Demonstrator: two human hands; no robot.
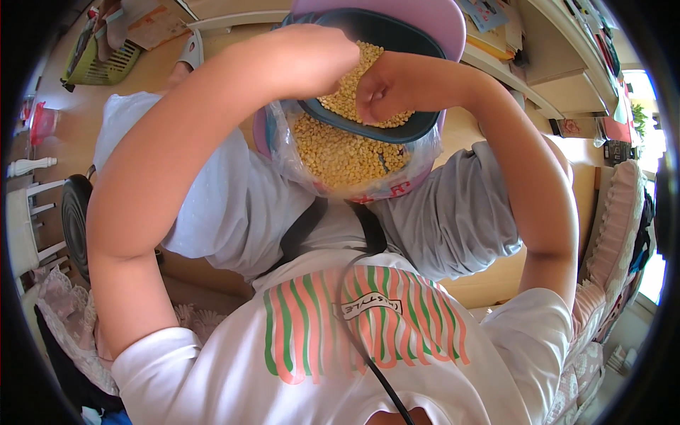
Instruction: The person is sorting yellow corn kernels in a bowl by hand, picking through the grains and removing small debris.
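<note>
A dark teal plastic basin (pixel 425 127) sits tilted over a clear plastic bag (pixel 284 151), with yellow kernels or beans (pixel 350 95) spread on its bottom. More of the same yellow kernels (pixel 345 154) fill the bag, which stands between my knees in a pink tub (pixel 260 133). My left hand (pixel 324 61) reaches over the basin's left side, its fingertips hidden behind the back of the hand. On the right, my right hand (pixel 385 87) has its fingers curled down among the kernels in the basin. Whether either hand grips any kernels is not visible.
A large pink plastic piece (pixel 454 26) rises behind the basin. Shelving with papers (pixel 552 58) runs along the right. At upper left are a green basket (pixel 114 64) and another person's slippered foot (pixel 188 56). A black round seat (pixel 77 223) stands near my left elbow.
</note>
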